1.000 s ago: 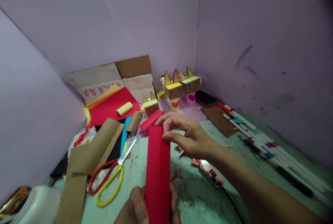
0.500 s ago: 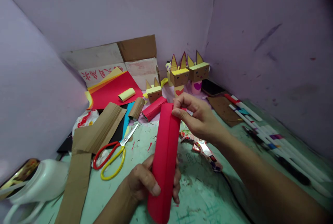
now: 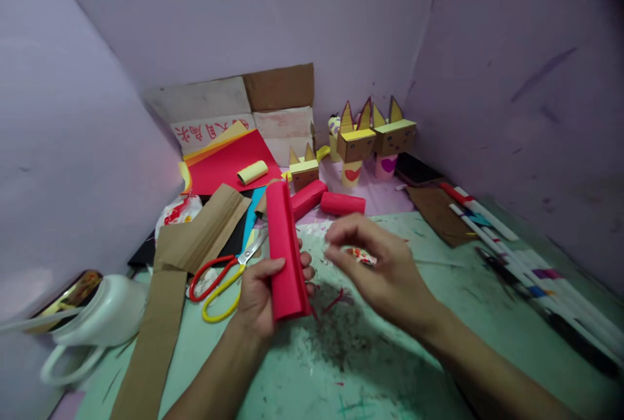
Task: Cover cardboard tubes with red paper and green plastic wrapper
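Observation:
My left hand (image 3: pixel 260 293) is wrapped round a long red folded paper tube (image 3: pixel 281 244), thumb across its front and fingers behind. The tube stands tilted up above the table, with a loose edge along its right side. To its right, my right hand (image 3: pixel 385 270) hovers apart from the tube, fingers curved, with a gap between thumb and forefinger and nothing seen in it. A floral-patterned object (image 3: pixel 363 256) shows partly behind this hand. Beyond the tube lie a red block (image 3: pixel 309 199) and a short red roll (image 3: pixel 344 203). Scissors (image 3: pixel 227 280) with red and yellow handles lie left.
Cardboard animal figures (image 3: pixel 357 147) stand at the back beside a flattened box (image 3: pixel 283 91) and red paper sheets (image 3: pixel 219 170). Bent cardboard (image 3: pixel 153 335) and a white jug (image 3: pixel 114 316) are at left. Several markers (image 3: pixel 480 212) lie right, near brown card (image 3: pixel 439 215).
My right hand has let go of the red paper's top edge and moved down and away. The tube has moved up and left in my left hand. A short red roll has come into sight behind.

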A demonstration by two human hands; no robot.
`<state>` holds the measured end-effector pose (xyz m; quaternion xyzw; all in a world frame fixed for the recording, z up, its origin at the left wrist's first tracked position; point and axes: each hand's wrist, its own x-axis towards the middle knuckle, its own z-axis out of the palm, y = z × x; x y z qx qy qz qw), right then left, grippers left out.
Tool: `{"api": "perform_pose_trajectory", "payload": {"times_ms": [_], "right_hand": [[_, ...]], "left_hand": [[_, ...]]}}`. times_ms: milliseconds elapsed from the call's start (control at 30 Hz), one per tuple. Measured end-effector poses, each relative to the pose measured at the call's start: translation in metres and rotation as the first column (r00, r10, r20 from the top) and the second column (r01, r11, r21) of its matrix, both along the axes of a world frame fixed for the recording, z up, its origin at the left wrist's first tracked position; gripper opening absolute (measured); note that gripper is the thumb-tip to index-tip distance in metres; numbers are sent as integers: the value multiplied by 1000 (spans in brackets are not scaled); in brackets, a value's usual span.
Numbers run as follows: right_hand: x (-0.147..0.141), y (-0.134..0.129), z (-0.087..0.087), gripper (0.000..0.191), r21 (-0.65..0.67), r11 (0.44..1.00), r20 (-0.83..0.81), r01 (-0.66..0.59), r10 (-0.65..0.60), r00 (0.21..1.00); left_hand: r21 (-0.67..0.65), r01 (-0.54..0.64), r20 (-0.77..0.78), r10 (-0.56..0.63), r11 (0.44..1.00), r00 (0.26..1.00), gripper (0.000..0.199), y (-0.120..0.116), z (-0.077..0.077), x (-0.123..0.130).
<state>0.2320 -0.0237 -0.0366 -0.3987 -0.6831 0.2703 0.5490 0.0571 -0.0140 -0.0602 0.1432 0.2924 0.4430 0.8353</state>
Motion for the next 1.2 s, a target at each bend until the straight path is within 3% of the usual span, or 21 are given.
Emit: {"api": "perform_pose_trajectory", "payload": {"times_ms": [67,133,300,367,500,600,633,667,733,800,833,867,900,933,967,1000,1033,1100,1133,1200], "right_hand": [[-9,-19,-9,23,41,989,61,-144,142,988],[-19,-27,-22,40,65,983,107,-169,162,981],[-40,-21,-56,39,8,999,47,44,-44,998],[-43,-18,-62,40,70,991,42,116,-119,992],[-34,-15,-57,38,270,948,105,167,-202,974],[-15,-8,-42,36,295,936,177,191,-250,952],[-6,-5,-35,35,302,934,205,191,-259,944],[3,0,-28,34,325,929,239,176,-261,935],[20,8,-12,29,399,914,339,69,-217,916],[34,13,4,25,441,893,443,-87,-133,886],[39,13,11,24,438,885,482,-160,-80,873],[41,12,18,26,418,879,508,-231,-16,861],[42,9,24,28,387,872,523,-299,59,850],[41,6,29,30,348,862,533,-368,141,835],[39,2,33,32,316,844,537,-433,217,815],[35,-3,36,34,296,821,537,-489,281,796],[32,-7,39,35,288,794,537,-536,329,776],[25,-14,42,35,303,746,546,-592,374,750],[22,-17,43,35,314,728,555,-609,379,740],[18,-19,46,35,308,704,585,-639,390,711]], "left_hand": [[-60,-166,-100,160,984,982,27,2,5,1],[-82,-275,-176,258,958,950,18,2,9,5],[-16,-404,-197,393,915,898,5,-4,7,16],[-17,-425,-158,417,905,895,3,-8,5,21],[13,-356,-77,356,934,931,10,-15,1,29],[187,-343,-158,373,921,914,21,-13,-3,23],[278,-386,-227,450,880,863,25,-10,-3,17],[386,-438,-310,561,812,767,30,-7,-4,8],[635,-491,-385,796,596,467,44,1,1,-15],[822,-416,-364,921,389,142,60,5,13,-37],[887,-337,-327,945,317,29,64,5,22,-46],[923,-224,-320,948,312,2,61,3,33,-52],[921,-76,-375,923,382,86,53,-1,44,-54],[861,76,-506,829,503,240,46,-7,54,-53],[735,249,-670,622,630,405,45,-13,64,-50],[605,415,-769,363,680,526,47,-19,70,-44],[501,559,-800,108,660,590,52,-25,74,-38],[372,745,-751,-292,554,592,56,-34,74,-25],[336,794,-707,-422,506,568,56,-37,70,-20],[285,841,-632,-569,460,526,55,-40,60,-14]]}}
